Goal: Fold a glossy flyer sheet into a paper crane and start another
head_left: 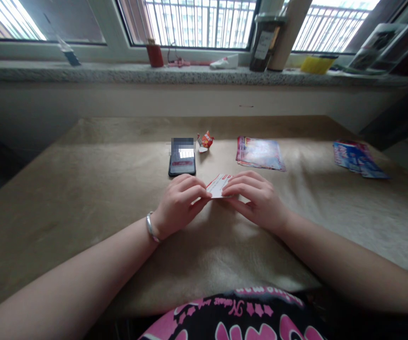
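Observation:
Between my hands is a small white paper (219, 185) with red and dark print, held just above the tabletop. My left hand (182, 200), with a silver bangle at the wrist, pinches its left corner between thumb and fingers. On the other side my right hand (255, 198) grips the paper's right part, fingers over the top and thumb below, hiding some of it. A phone (182, 160) lies just beyond my left hand. Past the paper sits a crumpled orange-red wrapper (205, 140).
A stack of shiny cards (260, 153) lies beyond my right hand, and blue cards (358, 159) are fanned out farther right on the table (83, 198). On the windowsill (119, 73) stand a red container (154, 54), a dark lidded jar (263, 45) and a yellow item (317, 64).

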`<action>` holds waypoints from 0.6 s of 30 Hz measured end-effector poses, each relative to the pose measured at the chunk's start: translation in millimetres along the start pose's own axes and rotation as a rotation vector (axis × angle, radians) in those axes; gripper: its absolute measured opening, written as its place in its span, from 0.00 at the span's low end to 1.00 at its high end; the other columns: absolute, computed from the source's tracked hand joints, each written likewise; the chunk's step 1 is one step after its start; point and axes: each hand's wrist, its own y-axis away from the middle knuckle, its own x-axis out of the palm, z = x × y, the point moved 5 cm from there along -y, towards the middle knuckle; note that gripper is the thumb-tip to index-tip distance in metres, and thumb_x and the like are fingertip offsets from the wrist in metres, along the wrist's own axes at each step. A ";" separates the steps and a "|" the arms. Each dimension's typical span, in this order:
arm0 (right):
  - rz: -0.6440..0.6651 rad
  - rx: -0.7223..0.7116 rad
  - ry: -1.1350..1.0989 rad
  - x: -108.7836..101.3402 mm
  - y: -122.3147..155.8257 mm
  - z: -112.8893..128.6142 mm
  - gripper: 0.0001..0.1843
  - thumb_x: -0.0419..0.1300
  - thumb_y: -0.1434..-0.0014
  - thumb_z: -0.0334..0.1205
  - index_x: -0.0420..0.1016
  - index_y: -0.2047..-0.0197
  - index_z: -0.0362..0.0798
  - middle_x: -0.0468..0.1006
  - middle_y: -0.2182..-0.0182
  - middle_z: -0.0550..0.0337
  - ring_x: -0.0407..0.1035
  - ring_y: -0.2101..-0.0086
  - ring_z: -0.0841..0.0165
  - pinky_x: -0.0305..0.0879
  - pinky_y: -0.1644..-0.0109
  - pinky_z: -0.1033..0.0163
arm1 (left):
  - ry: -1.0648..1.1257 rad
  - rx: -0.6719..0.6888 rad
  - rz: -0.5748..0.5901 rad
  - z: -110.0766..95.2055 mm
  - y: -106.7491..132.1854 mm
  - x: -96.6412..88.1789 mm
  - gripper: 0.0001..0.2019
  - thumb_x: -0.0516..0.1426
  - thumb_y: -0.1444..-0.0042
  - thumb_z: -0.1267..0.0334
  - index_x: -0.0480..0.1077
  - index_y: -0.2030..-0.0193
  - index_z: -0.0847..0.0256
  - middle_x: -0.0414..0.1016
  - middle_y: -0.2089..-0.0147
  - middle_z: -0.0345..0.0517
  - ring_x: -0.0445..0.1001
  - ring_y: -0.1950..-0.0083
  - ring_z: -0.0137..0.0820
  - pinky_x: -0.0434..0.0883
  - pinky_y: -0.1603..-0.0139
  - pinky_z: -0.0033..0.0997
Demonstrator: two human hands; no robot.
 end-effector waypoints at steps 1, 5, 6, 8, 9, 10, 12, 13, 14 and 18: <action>-0.007 0.012 -0.010 -0.2 0.2 -1.0 0.05 0.59 0.45 0.33 0.73 0.64 0.50 0.78 0.66 0.60 0.70 0.61 0.68 0.68 0.55 0.59 | 0.005 -0.007 -0.007 0.7 0.5 -0.2 0.03 0.57 0.45 0.67 0.68 0.69 0.60 0.71 0.68 0.41 0.67 0.66 0.27 0.66 0.63 0.29; -0.013 0.021 -0.027 -0.7 -0.4 -1.7 0.04 0.59 0.45 0.33 0.73 0.67 0.51 0.78 0.68 0.60 0.70 0.62 0.67 0.67 0.56 0.59 | -0.001 -0.017 0.010 1.3 1.6 0.6 0.03 0.57 0.46 0.67 0.68 0.70 0.60 0.71 0.68 0.41 0.67 0.66 0.27 0.66 0.62 0.30; -0.010 0.016 -0.025 -0.8 -0.8 -1.1 0.04 0.58 0.45 0.33 0.73 0.67 0.51 0.78 0.68 0.60 0.70 0.62 0.67 0.68 0.56 0.59 | -0.012 -0.013 0.022 0.9 1.4 1.2 0.03 0.57 0.46 0.67 0.68 0.70 0.60 0.71 0.68 0.41 0.67 0.66 0.27 0.65 0.62 0.30; -0.001 0.002 -0.018 -0.6 -1.5 0.1 0.04 0.58 0.45 0.32 0.73 0.68 0.50 0.78 0.69 0.61 0.70 0.62 0.67 0.67 0.56 0.59 | -0.042 -0.006 0.045 -0.2 0.7 2.2 0.02 0.57 0.46 0.67 0.68 0.70 0.60 0.71 0.68 0.41 0.66 0.66 0.28 0.65 0.62 0.30; 0.006 -0.007 -0.013 -0.3 -1.6 0.9 0.04 0.58 0.45 0.32 0.73 0.68 0.50 0.78 0.69 0.61 0.70 0.61 0.67 0.67 0.56 0.59 | -0.058 -0.001 0.061 -0.8 0.3 3.0 0.02 0.56 0.46 0.67 0.69 0.69 0.60 0.71 0.68 0.41 0.66 0.66 0.28 0.65 0.62 0.30; 0.016 -0.019 -0.007 0.3 -1.7 1.7 0.04 0.58 0.45 0.32 0.73 0.68 0.50 0.78 0.69 0.61 0.69 0.61 0.67 0.67 0.55 0.59 | -0.075 0.005 0.079 -1.6 -0.1 3.9 0.02 0.56 0.46 0.67 0.69 0.68 0.59 0.71 0.68 0.41 0.66 0.66 0.28 0.65 0.62 0.30; 0.036 -0.042 0.007 1.8 -1.8 3.4 0.04 0.59 0.45 0.32 0.74 0.68 0.50 0.78 0.68 0.61 0.69 0.60 0.67 0.67 0.55 0.59 | -0.104 0.025 0.121 -3.3 -0.3 5.7 0.02 0.55 0.45 0.66 0.69 0.67 0.59 0.71 0.68 0.41 0.65 0.67 0.28 0.64 0.63 0.30; 0.043 -0.051 0.013 2.5 -1.9 4.3 0.04 0.58 0.45 0.32 0.74 0.68 0.50 0.78 0.68 0.61 0.69 0.60 0.67 0.67 0.55 0.59 | -0.115 0.037 0.139 -4.2 -0.2 6.4 0.02 0.55 0.45 0.66 0.69 0.66 0.58 0.71 0.68 0.41 0.65 0.67 0.28 0.64 0.63 0.30; 0.048 -0.057 0.017 3.1 -2.1 5.0 0.04 0.58 0.44 0.32 0.74 0.68 0.50 0.78 0.68 0.61 0.69 0.60 0.67 0.67 0.55 0.59 | -0.124 0.047 0.153 -5.1 0.1 6.8 0.02 0.55 0.44 0.66 0.69 0.67 0.59 0.71 0.68 0.41 0.64 0.68 0.28 0.63 0.63 0.30; 0.052 -0.043 0.008 4.0 -2.9 6.0 0.05 0.57 0.44 0.33 0.73 0.67 0.50 0.78 0.67 0.60 0.69 0.60 0.67 0.67 0.55 0.59 | -0.142 0.058 0.152 -6.7 0.6 5.8 0.05 0.54 0.43 0.66 0.68 0.69 0.60 0.70 0.69 0.41 0.64 0.68 0.28 0.63 0.63 0.30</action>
